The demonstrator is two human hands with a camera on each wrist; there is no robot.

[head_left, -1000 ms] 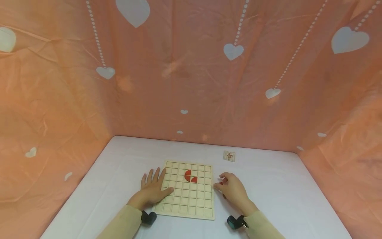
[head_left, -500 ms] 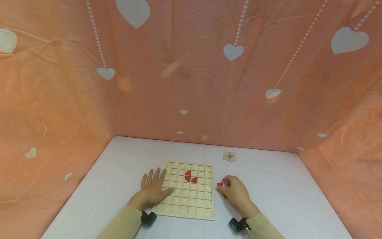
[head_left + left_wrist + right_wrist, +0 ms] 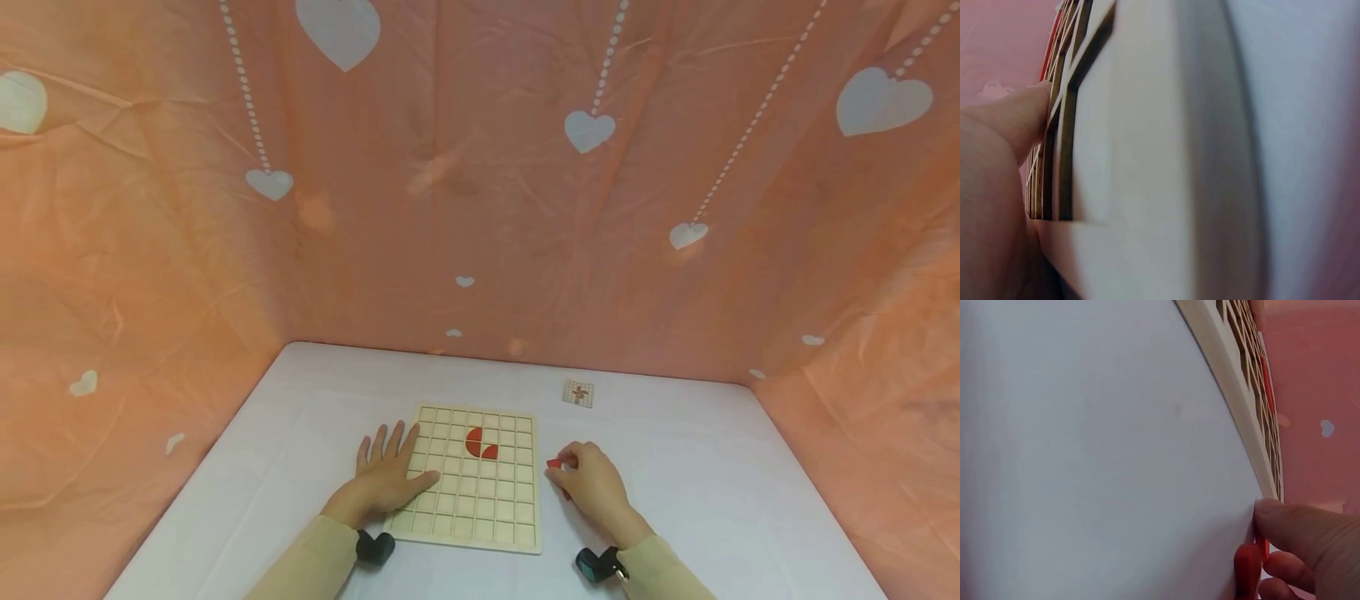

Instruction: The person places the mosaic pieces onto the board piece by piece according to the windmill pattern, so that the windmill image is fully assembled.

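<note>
Text, brands, numbers: none readable | card (image 3: 587,402): printed grid (image 3: 569,387) with a small pinwheel-like figure (image 3: 580,393), finer detail too small to tell | cloth (image 3: 510,208): pale printed hearts (image 3: 589,132), large and small, several hanging at the ends of dotted lines (image 3: 611,48)

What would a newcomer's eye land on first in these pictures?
Probably the orange backdrop with pale hearts, behind the white table. Next, the red pieces near the upper middle of the wooden grid board, with the left hand over its left edge. Right of the board, the right hand holds another red piece.
</note>
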